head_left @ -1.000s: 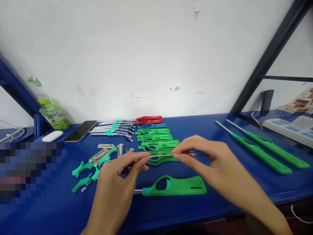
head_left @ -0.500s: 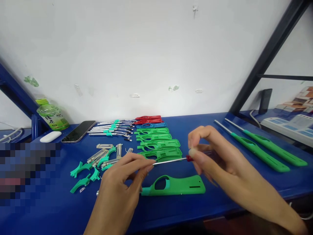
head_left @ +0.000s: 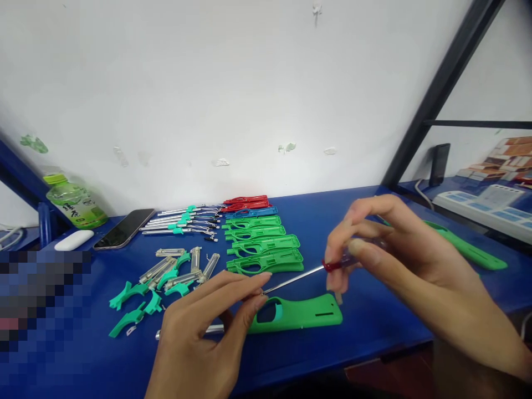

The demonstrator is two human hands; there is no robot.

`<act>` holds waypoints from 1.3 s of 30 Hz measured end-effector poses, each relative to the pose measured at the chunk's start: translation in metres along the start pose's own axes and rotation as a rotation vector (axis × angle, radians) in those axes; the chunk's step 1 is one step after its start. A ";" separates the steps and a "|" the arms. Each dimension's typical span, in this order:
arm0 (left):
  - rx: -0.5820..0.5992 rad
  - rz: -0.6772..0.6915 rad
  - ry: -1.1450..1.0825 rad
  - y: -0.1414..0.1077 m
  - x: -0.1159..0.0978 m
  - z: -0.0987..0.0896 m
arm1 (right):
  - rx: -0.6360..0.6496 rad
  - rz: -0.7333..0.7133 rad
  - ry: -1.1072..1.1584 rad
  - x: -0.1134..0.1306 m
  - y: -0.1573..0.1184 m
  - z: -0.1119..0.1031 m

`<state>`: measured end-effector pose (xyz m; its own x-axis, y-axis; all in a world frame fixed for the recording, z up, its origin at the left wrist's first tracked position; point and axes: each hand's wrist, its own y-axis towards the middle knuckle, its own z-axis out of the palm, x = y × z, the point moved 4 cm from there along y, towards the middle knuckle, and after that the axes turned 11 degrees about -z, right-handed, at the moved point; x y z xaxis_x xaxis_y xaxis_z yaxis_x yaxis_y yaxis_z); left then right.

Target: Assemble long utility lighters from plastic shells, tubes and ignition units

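Note:
My right hand (head_left: 382, 255) is closed around the handle of a screwdriver (head_left: 296, 278), with a clear grip, a red collar and a thin metal shaft slanting down to the left. My left hand (head_left: 203, 332) pinches thumb and fingertips together at the screwdriver's tip; whatever tiny thing is between them is hidden. Below lies a green long-necked lighter (head_left: 310, 315) with a trigger opening. Its metal tube (head_left: 214, 329) passes behind my left hand, showing in part between the fingers. Several opened green lighter shells (head_left: 266, 260) are stacked in a column just behind.
Left of my hands lie turquoise triggers (head_left: 132, 318) and clear fuel tanks (head_left: 210, 267). Metal tubes with wires (head_left: 178, 224), red shells (head_left: 249, 200) and a blue shell (head_left: 253, 211) lie farther back. A phone (head_left: 124, 228), white case (head_left: 73, 240), bottle (head_left: 77, 202) and another green lighter (head_left: 469, 246) flank them.
The screwdriver has tilted more steeply, its handle end higher and its tip lower toward the lighter. My right hand has shifted right and up. The whole view has shifted slightly.

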<state>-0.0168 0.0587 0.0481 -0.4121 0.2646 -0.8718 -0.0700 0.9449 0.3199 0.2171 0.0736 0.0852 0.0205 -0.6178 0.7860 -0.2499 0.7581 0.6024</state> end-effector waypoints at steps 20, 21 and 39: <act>0.279 0.267 0.050 -0.002 -0.005 0.109 | 0.134 -0.044 -0.416 0.024 -0.009 -0.016; 0.290 0.275 0.077 -0.002 -0.003 0.112 | 0.158 -0.024 -0.434 0.023 -0.008 -0.016; 0.280 0.411 0.181 -0.006 0.021 0.115 | 0.205 0.052 -0.495 0.010 -0.004 -0.020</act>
<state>0.0794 0.0811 -0.0144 -0.5064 0.6101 -0.6094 0.3653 0.7920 0.4892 0.2372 0.0685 0.0939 -0.4435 -0.6425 0.6250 -0.4233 0.7647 0.4858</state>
